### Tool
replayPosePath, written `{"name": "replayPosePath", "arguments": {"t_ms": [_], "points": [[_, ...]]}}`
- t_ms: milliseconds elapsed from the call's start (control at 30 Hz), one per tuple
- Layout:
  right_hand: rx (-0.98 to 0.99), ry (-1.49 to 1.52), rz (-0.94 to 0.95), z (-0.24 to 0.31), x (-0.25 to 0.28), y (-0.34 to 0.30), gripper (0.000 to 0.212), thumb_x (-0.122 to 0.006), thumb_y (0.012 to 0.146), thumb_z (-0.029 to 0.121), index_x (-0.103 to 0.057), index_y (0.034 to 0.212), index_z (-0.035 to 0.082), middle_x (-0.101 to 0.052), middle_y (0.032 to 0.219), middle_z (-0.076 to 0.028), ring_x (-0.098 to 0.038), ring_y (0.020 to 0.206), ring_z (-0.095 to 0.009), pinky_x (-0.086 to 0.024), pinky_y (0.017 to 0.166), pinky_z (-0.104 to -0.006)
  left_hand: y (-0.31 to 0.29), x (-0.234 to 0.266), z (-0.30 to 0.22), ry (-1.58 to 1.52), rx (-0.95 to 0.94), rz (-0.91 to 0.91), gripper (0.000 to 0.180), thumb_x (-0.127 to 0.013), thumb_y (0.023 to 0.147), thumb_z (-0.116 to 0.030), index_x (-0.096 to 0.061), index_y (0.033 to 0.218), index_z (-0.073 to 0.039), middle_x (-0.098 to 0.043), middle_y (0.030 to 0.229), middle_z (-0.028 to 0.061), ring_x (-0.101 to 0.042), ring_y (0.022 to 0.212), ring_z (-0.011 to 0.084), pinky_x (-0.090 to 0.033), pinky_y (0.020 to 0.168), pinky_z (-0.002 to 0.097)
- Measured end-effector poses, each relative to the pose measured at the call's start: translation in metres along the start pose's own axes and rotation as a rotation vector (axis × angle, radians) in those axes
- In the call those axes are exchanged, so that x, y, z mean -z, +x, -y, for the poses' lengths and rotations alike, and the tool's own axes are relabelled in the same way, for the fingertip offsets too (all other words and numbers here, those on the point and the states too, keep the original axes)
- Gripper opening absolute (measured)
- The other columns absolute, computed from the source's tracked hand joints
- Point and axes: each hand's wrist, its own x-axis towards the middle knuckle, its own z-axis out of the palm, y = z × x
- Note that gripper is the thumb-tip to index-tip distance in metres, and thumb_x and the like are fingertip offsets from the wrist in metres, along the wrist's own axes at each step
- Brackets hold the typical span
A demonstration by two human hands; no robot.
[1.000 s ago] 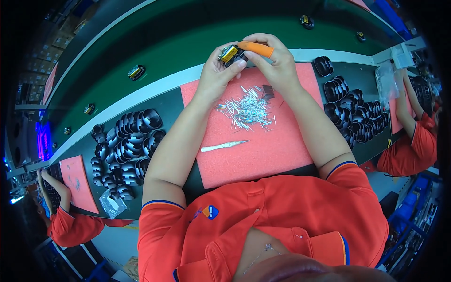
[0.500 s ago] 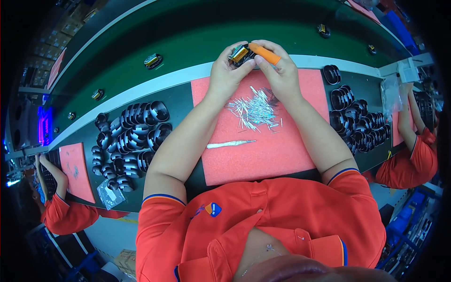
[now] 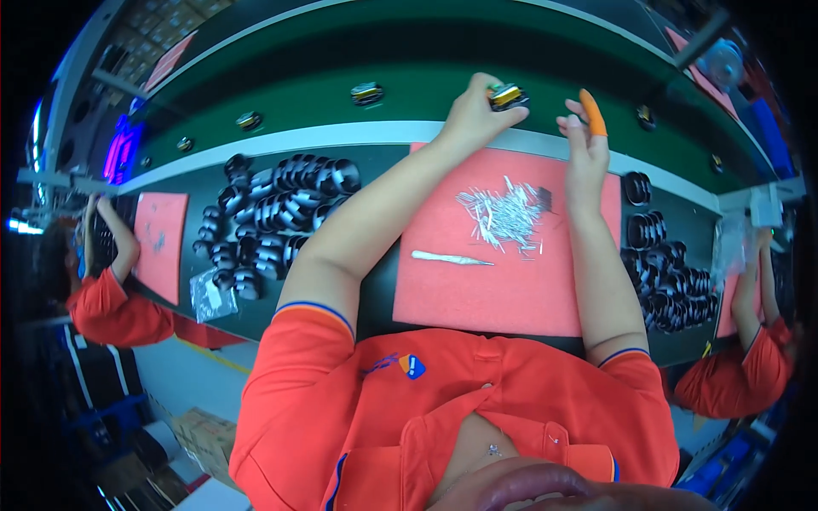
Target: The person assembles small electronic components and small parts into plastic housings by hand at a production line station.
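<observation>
Plastic bag at left (image 3: 211,296): lay beside black rings (image 3: 285,209); contents couldn't be told.
Left hand (image 3: 475,112): thumb and fingers closed on the gold-and-black part (image 3: 509,96).
Gold-and-black part: was above the green surface (image 3: 294,96); seemed light, stiff, its top perhaps fragile, its black rim the safer hold.
Right hand (image 3: 587,146): fingers were half-curled, apparently empty.
Plastic bag at right (image 3: 730,245): looked slack; contents indistinct.

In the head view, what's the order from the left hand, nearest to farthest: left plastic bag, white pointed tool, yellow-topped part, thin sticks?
1. Yellow-topped part: in the left hand.
2. Thin sticks: piled on the pink mat.
3. White pointed tool: left side of the mat.
4. Left plastic bag: far left.
</observation>
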Motion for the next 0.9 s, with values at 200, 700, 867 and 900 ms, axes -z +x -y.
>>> {"name": "replayPosePath", "arguments": {"t_ms": [200, 700, 867, 900], "points": [[-0.003, -0.046, 0.065, -0.006, -0.006, -0.002, 0.042, -0.049, 0.096, 0.019, -0.044, 0.134, 0.002, -0.058, 0.116, -0.008, -0.057, 0.093, -0.012, -0.045, 0.088, -0.0277, 0.045, 0.008, 0.027, 0.526, -0.131, -0.020, 0.062, -0.075, 0.072, -0.046, -0.057, 0.111, -0.002, -0.063, 0.104, 0.0167, -0.061, 0.099, 0.0297, -0.045, 0.090, 0.0387], [-0.058, 0.145, 0.216, 0.015, -0.003, 0.003, 0.043, -0.052, 0.096, 0.026, -0.046, 0.131, 0.003, -0.062, 0.105, -0.005, -0.059, 0.081, -0.011, -0.048, 0.080, -0.0268, 0.025, 0.152, 0.064, 1.157, 0.038, 0.305, 0.059, -0.063, 0.082, -0.027, -0.043, 0.135, -0.010, -0.053, 0.126, 0.0212, -0.052, 0.116, 0.0366, -0.044, 0.094, 0.0438], [-0.096, -0.114, 0.263, 0.032, 0.051, 0.025, 0.047, -0.048, 0.095, 0.034, -0.048, 0.132, 0.004, -0.063, 0.107, -0.005, -0.059, 0.081, -0.011, -0.047, 0.079, -0.0259, 0.019, 0.125, 0.029, 0.942, -0.051, 0.113, 0.037, -0.061, 0.085, -0.017, -0.056, 0.120, -0.006, -0.061, 0.110, 0.0205, -0.059, 0.102, 0.0369, -0.047, 0.089, 0.0417], [-0.113, -0.228, 0.287, 0.039, 0.065, 0.030, 0.047, -0.048, 0.095, 0.036, -0.050, 0.131, 0.004, -0.063, 0.108, -0.005, -0.059, 0.082, -0.011, -0.046, 0.079, -0.0256, 0.019, 0.124, 0.030, 0.845, -0.106, 0.046, 0.035, -0.062, 0.087, -0.021, -0.057, 0.118, -0.004, -0.062, 0.110, 0.0169, -0.062, 0.099, 0.0319, -0.049, 0.086, 0.0380]]}}
